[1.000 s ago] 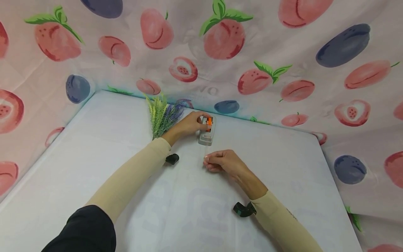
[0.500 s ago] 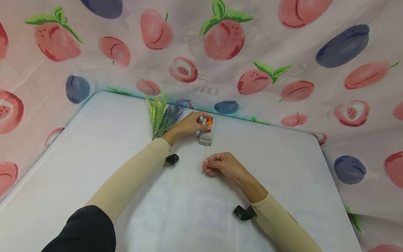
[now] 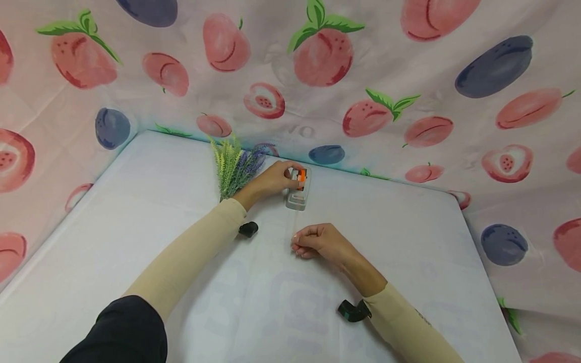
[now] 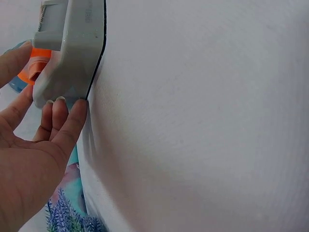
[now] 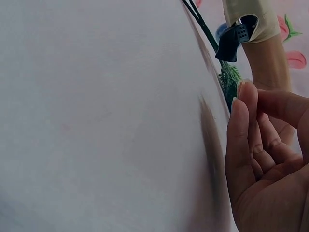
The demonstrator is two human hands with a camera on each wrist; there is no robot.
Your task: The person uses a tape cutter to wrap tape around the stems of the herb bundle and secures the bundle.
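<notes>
A grey tape dispenser (image 3: 297,202) with an orange roll core (image 3: 301,176) stands near the back of the white table. My left hand (image 3: 274,177) holds it from the left, thumb and fingers at the roll end. In the left wrist view, those fingers press the dispenser's grey body (image 4: 83,43). Nearer to me, my right hand (image 3: 324,243) pinches thumb against fingertips, in line with the dispenser's front. A faint clear strip of tape (image 3: 296,218) runs between dispenser and fingertips. In the right wrist view, the tape hardly shows at the pinched fingers (image 5: 238,125).
Beside the left hand lies a bunch of yellow-green and purple flower sprigs (image 3: 231,166), its stems partly behind the wrist. Black wrist cameras (image 3: 248,229) hang under both sleeves. A fruit-print curtain (image 3: 272,60) borders the white-covered table (image 3: 399,222) at the back and sides.
My right hand has moved a little toward me, away from the dispenser, with its fingers still pinched. The left hand and dispenser have stayed in place.
</notes>
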